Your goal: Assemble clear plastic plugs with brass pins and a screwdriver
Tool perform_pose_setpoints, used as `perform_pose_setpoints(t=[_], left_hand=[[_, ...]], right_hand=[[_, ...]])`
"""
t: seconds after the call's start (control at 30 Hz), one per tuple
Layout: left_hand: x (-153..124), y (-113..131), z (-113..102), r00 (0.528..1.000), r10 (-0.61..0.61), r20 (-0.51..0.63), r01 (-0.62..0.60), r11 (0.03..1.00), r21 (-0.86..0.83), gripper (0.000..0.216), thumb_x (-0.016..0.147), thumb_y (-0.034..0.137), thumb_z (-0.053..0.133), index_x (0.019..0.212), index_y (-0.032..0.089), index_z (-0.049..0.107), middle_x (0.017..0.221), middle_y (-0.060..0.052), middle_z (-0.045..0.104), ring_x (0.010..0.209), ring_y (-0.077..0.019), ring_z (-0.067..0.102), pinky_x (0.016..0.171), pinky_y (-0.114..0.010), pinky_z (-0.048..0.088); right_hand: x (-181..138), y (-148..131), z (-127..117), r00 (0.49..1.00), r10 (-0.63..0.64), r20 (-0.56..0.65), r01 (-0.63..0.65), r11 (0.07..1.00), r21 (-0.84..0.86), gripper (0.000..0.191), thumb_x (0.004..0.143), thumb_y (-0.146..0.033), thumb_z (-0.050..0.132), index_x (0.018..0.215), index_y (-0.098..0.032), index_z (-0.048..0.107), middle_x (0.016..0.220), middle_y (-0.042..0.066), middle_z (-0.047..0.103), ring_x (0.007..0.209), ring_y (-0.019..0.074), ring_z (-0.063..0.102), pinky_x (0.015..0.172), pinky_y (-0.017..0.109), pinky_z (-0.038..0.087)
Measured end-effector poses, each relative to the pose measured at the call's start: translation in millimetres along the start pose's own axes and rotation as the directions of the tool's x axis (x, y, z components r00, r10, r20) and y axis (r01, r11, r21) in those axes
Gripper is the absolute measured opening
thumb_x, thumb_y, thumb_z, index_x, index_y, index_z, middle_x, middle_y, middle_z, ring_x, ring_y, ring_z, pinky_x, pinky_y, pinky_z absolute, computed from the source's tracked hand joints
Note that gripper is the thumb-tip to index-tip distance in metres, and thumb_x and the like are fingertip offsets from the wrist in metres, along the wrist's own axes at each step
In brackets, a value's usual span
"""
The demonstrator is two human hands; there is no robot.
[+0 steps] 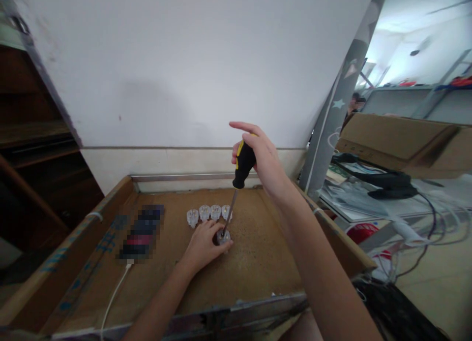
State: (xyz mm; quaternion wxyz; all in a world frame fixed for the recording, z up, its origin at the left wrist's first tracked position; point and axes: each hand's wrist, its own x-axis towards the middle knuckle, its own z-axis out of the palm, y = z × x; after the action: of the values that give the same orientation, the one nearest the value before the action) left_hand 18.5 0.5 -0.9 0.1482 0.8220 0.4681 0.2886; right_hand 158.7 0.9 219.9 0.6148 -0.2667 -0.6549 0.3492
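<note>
My right hand (258, 151) grips the black and yellow handle of a screwdriver (245, 164), its index finger stretched out past the handle's end. The shaft slants down to the left, its tip at a clear plastic plug (223, 236) with metal parts. Thumb and fingers of my left hand (206, 245) close around that plug on the brown board. Just behind it stand several similar clear plugs in a row, the leftmost plug (192, 217) a little apart. Where exactly the tip meets the plug is too small to make out.
A pixelated phone (142, 232) with a white charging cable (115, 294) lies at left. The wooden tray (258, 277) has raised sides and backs onto a white wall (184, 75). To the right are a cardboard box (398, 137), papers and loose cables; a person sits far behind.
</note>
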Motion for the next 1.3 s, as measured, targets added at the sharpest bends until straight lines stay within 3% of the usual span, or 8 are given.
perform_pose_setpoints(t=[0.1, 0.3, 0.5, 0.7, 0.87, 1.07, 1.17, 1.3], left_hand=[[0.2, 0.2, 0.1, 1.0, 0.017, -0.01, -0.017, 1.0, 0.025, 0.03, 0.075, 0.043, 0.063, 0.096, 0.022, 0.064, 0.093, -0.005, 0.061, 0.093, -0.0235, 0.054, 0.085, -0.036, 0.042], [0.0, 2.1, -2.4, 0.999, 0.042, 0.006, -0.042, 0.999, -0.022, 0.032, 0.076, 0.039, 0.065, 0.102, 0.021, 0.061, 0.101, -0.005, 0.063, 0.098, -0.0239, 0.054, 0.088, -0.037, 0.041], [0.1, 2.6, -2.1, 0.999, 0.027, 0.021, -0.026, 0.998, -0.061, 0.032, 0.077, 0.04, 0.063, 0.103, 0.022, 0.061, 0.099, -0.005, 0.065, 0.095, -0.0235, 0.057, 0.085, -0.036, 0.043], [1.1, 1.5, 1.1, 1.0, 0.022, 0.019, -0.021, 0.997, -0.07, 0.03, 0.076, 0.039, 0.063, 0.1, 0.021, 0.061, 0.098, -0.006, 0.064, 0.094, -0.0232, 0.057, 0.084, -0.036, 0.044], [1.1, 0.9, 1.5, 1.0, 0.023, 0.022, -0.021, 0.997, -0.072, 0.028, 0.075, 0.039, 0.064, 0.097, 0.02, 0.062, 0.094, -0.005, 0.064, 0.093, -0.0233, 0.057, 0.083, -0.036, 0.044], [0.8, 2.2, 0.4, 1.0, 0.017, 0.024, -0.016, 0.998, -0.062, 0.028, 0.076, 0.038, 0.064, 0.098, 0.021, 0.062, 0.096, -0.005, 0.064, 0.093, -0.023, 0.057, 0.084, -0.036, 0.044], [0.7, 3.1, 0.0, 1.0, 0.014, 0.02, -0.013, 0.998, -0.063, 0.027, 0.076, 0.038, 0.064, 0.097, 0.021, 0.062, 0.095, -0.005, 0.064, 0.094, -0.0231, 0.057, 0.084, -0.035, 0.044], [0.8, 3.6, -1.0, 0.999, 0.017, 0.03, -0.015, 0.998, -0.062, 0.03, 0.076, 0.038, 0.063, 0.101, 0.021, 0.06, 0.099, -0.005, 0.064, 0.095, -0.0236, 0.056, 0.085, -0.036, 0.043]], right_hand=[[-3.3, -3.0, -1.5, 0.995, -0.014, 0.103, 0.017, 0.999, -0.03, 0.02, 0.078, -0.038, 0.062, 0.079, -0.019, 0.057, 0.069, -0.002, 0.06, 0.062, 0.008, 0.058, 0.055, 0.02, 0.046], [-3.8, 2.1, 6.9, 0.993, -0.062, -0.096, 0.06, 0.998, -0.017, 0.025, 0.084, -0.043, 0.053, 0.072, -0.021, 0.049, 0.049, -0.008, 0.047, 0.041, 0.0059, 0.046, 0.04, 0.018, 0.037], [-7.0, 1.1, 10.0, 0.991, -0.096, 0.09, 0.103, 0.992, -0.071, 0.019, 0.08, -0.037, 0.061, 0.077, -0.02, 0.052, 0.068, -0.004, 0.057, 0.06, 0.0065, 0.056, 0.051, 0.019, 0.042], [-12.1, 6.4, 14.6, 0.956, -0.177, -0.232, 0.138, 0.975, -0.175, 0.019, 0.087, -0.042, 0.05, 0.083, -0.023, 0.048, 0.053, -0.008, 0.045, 0.042, 0.0064, 0.045, 0.041, 0.02, 0.034], [-16.2, 1.6, 16.8, 0.967, -0.252, -0.026, 0.236, 0.933, -0.272, 0.013, 0.083, -0.029, 0.057, 0.093, -0.02, 0.055, 0.071, -0.003, 0.053, 0.065, 0.008, 0.052, 0.057, 0.022, 0.041], [-16.3, 4.2, 18.7, 0.967, -0.167, -0.195, 0.144, 0.981, -0.127, 0.022, 0.084, -0.043, 0.055, 0.079, -0.023, 0.046, 0.055, -0.008, 0.042, 0.046, 0.0065, 0.043, 0.046, 0.022, 0.035], [-20.2, -0.8, 19.0, 0.992, -0.117, -0.04, 0.114, 0.99, -0.078, 0.027, 0.086, -0.047, 0.05, 0.098, -0.023, 0.054, 0.064, -0.005, 0.049, 0.054, 0.0077, 0.048, 0.049, 0.022, 0.038], [-18.9, -6.6, 22.1, 0.994, -0.066, 0.092, 0.064, 0.998, 0.027, 0.029, 0.073, -0.043, 0.068, 0.076, -0.02, 0.05, 0.07, -0.004, 0.056, 0.064, 0.0081, 0.055, 0.056, 0.021, 0.043]])
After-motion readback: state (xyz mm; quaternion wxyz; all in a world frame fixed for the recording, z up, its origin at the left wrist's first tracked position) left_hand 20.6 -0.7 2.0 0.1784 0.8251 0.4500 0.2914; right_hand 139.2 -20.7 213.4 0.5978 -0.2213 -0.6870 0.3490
